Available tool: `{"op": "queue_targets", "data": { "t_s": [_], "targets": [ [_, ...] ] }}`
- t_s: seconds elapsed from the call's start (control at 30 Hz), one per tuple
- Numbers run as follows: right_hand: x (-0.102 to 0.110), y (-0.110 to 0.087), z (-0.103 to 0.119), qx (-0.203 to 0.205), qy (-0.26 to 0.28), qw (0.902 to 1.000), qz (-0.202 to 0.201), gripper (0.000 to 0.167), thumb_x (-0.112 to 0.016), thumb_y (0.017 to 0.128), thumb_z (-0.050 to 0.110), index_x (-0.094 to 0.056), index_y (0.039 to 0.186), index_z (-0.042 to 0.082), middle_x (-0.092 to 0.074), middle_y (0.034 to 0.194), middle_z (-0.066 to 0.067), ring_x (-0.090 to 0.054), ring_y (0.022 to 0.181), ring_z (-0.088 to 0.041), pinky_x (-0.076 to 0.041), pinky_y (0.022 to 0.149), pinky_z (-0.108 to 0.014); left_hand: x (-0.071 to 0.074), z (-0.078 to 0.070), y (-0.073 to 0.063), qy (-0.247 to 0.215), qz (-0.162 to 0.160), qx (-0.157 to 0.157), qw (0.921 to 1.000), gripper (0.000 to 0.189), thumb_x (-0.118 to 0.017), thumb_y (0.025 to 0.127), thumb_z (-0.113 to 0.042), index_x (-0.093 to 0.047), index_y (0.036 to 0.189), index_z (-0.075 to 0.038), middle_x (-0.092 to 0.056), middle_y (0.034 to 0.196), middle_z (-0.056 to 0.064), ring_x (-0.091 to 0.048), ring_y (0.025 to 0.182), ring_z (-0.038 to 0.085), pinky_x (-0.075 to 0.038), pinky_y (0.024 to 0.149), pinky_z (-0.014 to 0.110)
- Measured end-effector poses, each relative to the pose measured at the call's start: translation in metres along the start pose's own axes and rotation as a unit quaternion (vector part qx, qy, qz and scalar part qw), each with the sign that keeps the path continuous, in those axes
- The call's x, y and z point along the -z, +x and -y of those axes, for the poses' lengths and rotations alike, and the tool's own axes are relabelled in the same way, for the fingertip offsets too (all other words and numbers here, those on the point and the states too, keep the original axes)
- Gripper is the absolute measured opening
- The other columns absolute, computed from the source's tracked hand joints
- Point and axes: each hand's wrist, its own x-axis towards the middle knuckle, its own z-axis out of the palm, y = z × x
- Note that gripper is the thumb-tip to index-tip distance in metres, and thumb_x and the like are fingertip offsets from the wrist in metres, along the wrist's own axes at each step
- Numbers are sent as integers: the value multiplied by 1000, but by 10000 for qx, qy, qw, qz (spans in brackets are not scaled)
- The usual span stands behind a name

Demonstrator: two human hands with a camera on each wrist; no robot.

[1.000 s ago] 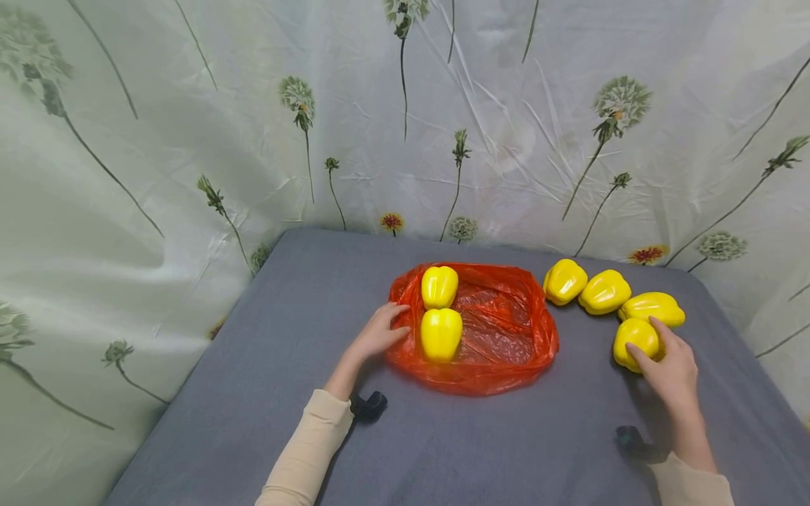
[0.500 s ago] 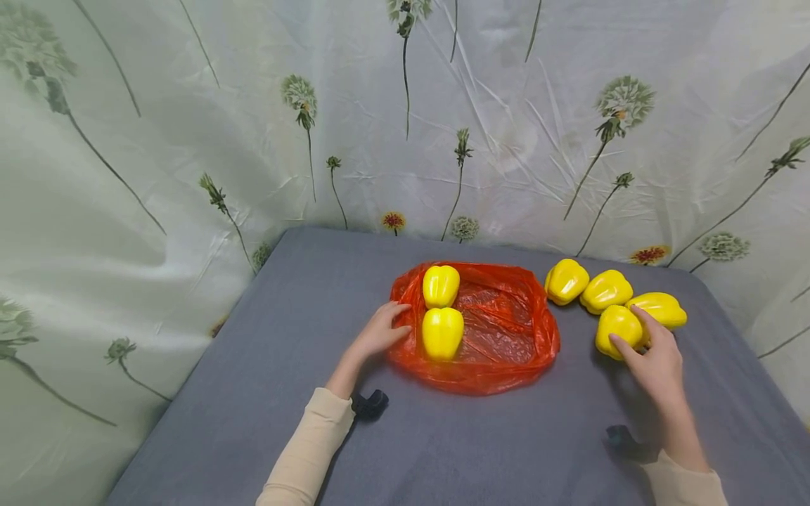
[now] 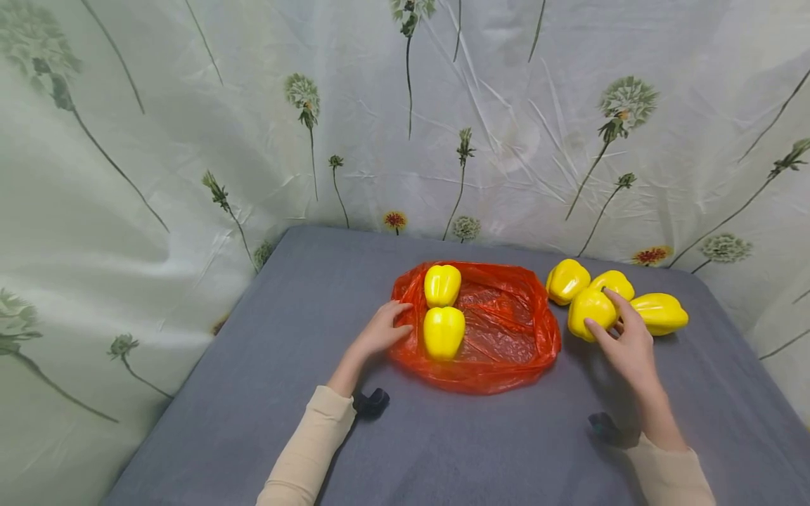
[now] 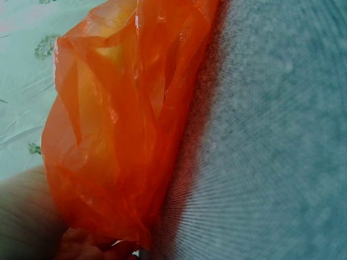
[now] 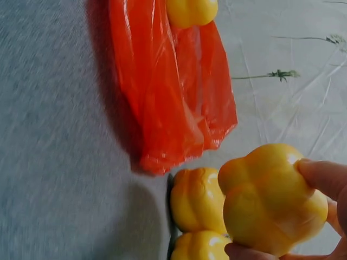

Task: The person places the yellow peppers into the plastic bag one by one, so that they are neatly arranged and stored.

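Note:
In the head view, a red plastic bag (image 3: 500, 383) lies spread with its mouth facing up. Two yellow bell peppers, a far one (image 3: 442, 284) and a near one (image 3: 444, 333), sit along its left side. My left hand (image 3: 382, 330) holds the bag's left edge; in the left wrist view the red film (image 4: 116, 135) hides most of its fingers. Right of the bag, my right hand (image 3: 628, 348) grips a yellow bell pepper (image 3: 591, 313) between thumb and fingers. The right wrist view shows this pepper (image 5: 274, 200) raised off the table.
Beyond the right hand lie more yellow bell peppers: one (image 3: 567, 281) beside the bag, one (image 3: 614, 282) partly covered by the held pepper, and one (image 3: 661, 313) further right. A curtain printed with dandelions (image 3: 506, 140) hangs behind the grey tabletop (image 3: 253, 393).
My right hand has carried its bell pepper leftward and slightly away from me, toward the bag, past the other peppers. My left hand has stayed at the bag's edge.

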Motion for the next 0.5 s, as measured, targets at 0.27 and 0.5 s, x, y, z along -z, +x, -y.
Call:
{"op": "queue_targets", "data": {
  "t_s": [0.27, 0.5],
  "targets": [
    [-12, 5, 9, 73, 303, 9993, 186, 65, -61, 90, 21, -31, 145, 5, -35, 141, -31, -39, 124, -45, -38, 95, -66, -1, 1, 1, 66, 20, -22, 10000, 50, -58, 88, -16, -48, 134, -1, -43, 142, 21, -36, 134, 37, -31, 112, 52],
    [-22, 12, 11, 155, 440, 9988, 168, 64, -62, 89, 20, -32, 145, 5, -34, 137, -33, -36, 124, -45, -39, 95, -65, -1, 2, 1, 29, -17, -6, 10000, 49, -57, 89, -17, -48, 134, -1, -43, 142, 21, -38, 133, 37, -32, 111, 52]
  ]
}}
